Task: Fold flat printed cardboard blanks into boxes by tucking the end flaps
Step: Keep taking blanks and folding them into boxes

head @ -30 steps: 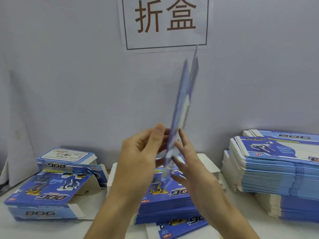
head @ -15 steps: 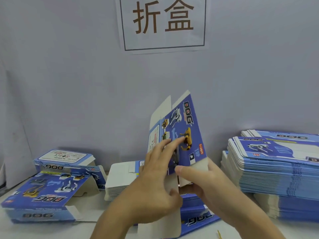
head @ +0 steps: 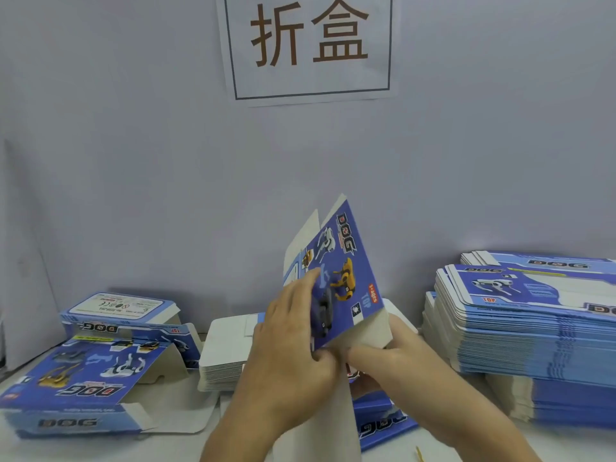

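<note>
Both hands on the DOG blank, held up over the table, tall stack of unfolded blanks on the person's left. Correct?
Not quite. The head view shows the tall stack of unfolded blanks on the person's right, not the left; the left side has folded boxes. The rest holds: left hand and right hand both hold the DOG blank up over the table.

The held blank (head: 343,278) was blue with white, yellow and grey dogs; the wall sign (head: 310,45) was white with brown characters.
</note>
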The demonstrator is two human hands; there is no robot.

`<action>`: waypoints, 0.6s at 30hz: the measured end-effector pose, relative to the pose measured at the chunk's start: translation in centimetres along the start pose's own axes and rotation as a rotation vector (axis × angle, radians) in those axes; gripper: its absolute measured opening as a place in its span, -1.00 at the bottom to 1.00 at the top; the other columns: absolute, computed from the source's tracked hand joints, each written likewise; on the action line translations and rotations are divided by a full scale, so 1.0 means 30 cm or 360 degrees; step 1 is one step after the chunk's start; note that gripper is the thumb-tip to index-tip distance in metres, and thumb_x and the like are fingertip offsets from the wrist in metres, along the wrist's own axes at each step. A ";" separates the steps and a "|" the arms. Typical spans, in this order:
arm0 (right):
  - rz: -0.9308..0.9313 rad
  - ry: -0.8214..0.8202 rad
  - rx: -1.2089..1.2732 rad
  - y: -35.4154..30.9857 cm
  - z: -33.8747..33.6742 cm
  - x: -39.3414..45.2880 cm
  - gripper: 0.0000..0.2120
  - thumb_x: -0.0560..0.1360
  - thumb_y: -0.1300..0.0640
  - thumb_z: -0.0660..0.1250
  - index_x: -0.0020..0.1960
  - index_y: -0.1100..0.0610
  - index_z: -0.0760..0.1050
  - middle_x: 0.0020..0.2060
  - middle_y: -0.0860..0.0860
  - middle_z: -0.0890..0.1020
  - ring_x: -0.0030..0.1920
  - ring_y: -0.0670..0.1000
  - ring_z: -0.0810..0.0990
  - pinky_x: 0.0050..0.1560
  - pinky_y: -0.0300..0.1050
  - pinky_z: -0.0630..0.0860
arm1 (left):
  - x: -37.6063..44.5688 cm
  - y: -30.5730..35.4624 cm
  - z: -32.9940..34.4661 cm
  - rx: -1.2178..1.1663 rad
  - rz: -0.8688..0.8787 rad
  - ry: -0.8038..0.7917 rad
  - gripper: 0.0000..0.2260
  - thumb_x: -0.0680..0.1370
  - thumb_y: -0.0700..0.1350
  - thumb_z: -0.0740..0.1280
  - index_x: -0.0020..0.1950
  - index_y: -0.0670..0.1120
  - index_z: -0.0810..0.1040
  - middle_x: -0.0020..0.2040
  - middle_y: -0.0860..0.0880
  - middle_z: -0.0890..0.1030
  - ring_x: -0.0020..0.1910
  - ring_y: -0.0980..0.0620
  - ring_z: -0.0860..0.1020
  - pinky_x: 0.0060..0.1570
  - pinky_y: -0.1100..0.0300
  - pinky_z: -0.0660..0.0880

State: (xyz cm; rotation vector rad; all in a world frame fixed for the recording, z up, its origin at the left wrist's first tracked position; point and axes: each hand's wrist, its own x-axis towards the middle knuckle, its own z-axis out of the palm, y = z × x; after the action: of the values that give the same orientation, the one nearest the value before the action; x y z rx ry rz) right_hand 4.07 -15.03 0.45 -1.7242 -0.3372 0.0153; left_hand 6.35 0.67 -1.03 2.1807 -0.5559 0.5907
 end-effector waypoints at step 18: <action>-0.0299 0.0212 -0.0303 0.056 -0.082 0.002 -0.34 0.48 0.45 0.04 0.25 -0.26 0.42 -0.10 -0.37 0.63 -0.31 -0.28 0.52 -0.33 -0.48 0.40 | 0.028 0.013 0.079 -0.0406 -0.0768 0.0238 -0.43 0.62 -0.20 0.27 0.56 0.10 0.15 -0.09 0.27 0.55 -0.20 0.33 0.58 -0.44 0.55 0.38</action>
State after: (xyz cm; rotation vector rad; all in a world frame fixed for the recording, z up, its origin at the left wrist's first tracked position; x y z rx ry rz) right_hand 4.99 -17.62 -0.71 -1.8638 -0.4111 -0.2749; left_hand 7.35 -1.58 -1.70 1.9120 -0.0135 0.3897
